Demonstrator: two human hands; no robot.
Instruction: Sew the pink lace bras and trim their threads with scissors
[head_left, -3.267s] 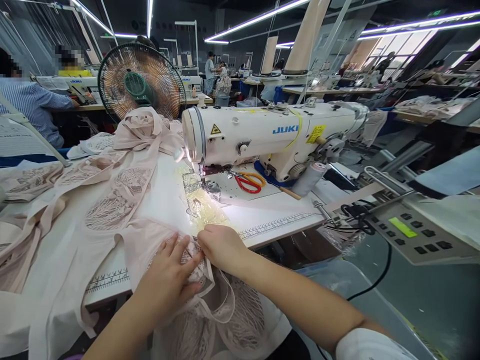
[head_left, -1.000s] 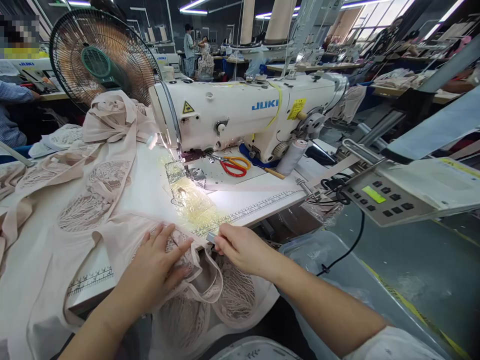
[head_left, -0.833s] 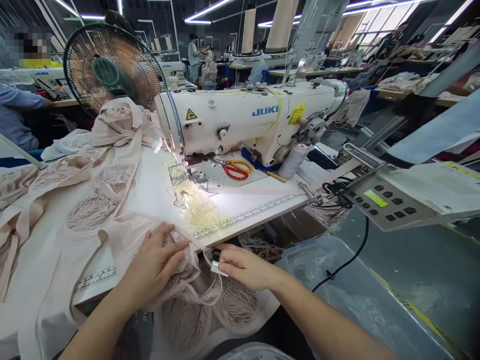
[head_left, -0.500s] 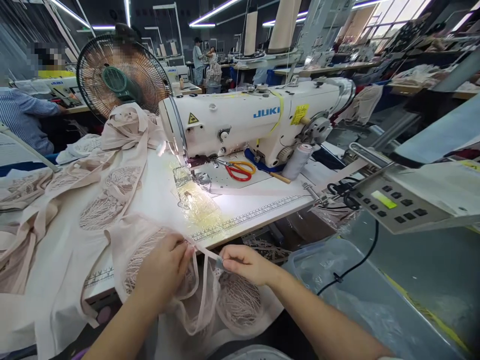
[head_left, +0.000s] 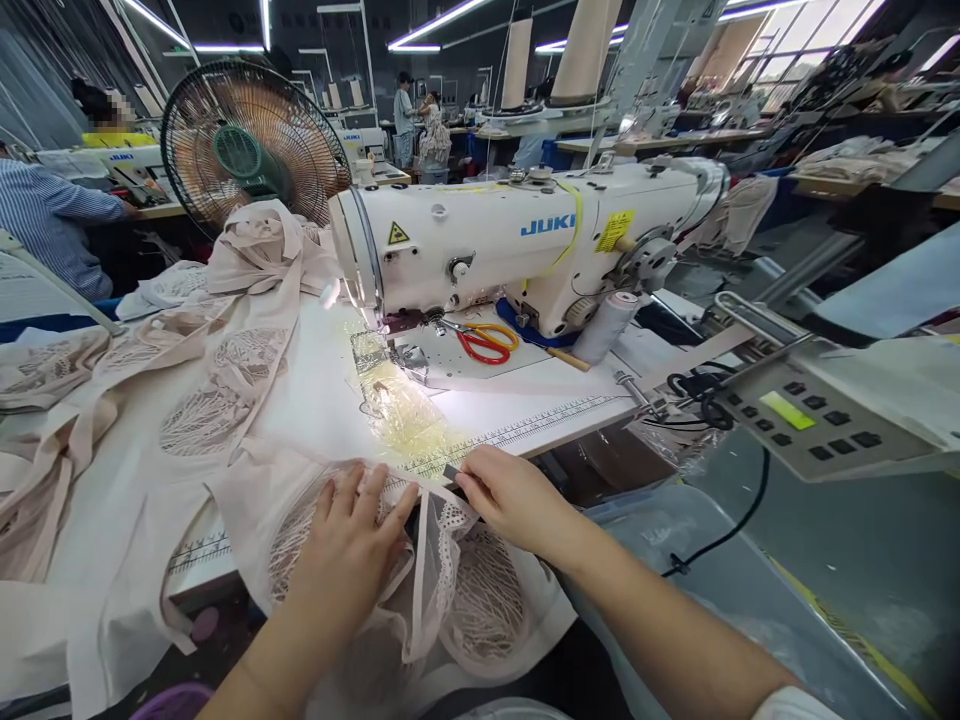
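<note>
A pale pink bra point(head_left: 487, 590) with lace-patterned cups hangs over the table's front edge, partly on the tabletop. My left hand point(head_left: 345, 540) lies on its near cup and upper band, fingers spread and pressing the fabric down. At the right end of the band, my right hand point(head_left: 517, 500) is closed in a pinch on a small dark grey flat piece point(head_left: 451, 472), whose tip pokes out to the left. Its kind is not clear. Scalloped lace trim point(head_left: 450, 530) runs below the right fingers. Beyond both hands stands a white sewing machine point(head_left: 480, 235).
Red-and-orange-handled scissors point(head_left: 484, 342) and a thread cone point(head_left: 606, 328) lie by the machine. More bra pieces point(head_left: 225, 390) cover the table's left side. A control panel point(head_left: 817, 420) juts in at right above a clear plastic bin point(head_left: 675, 520). A fan point(head_left: 255, 150) stands behind.
My left hand has gone from pinching the band to lying spread on the fabric. My right hand has moved up and slightly right, and the grey piece shows more. The view has shifted slightly.
</note>
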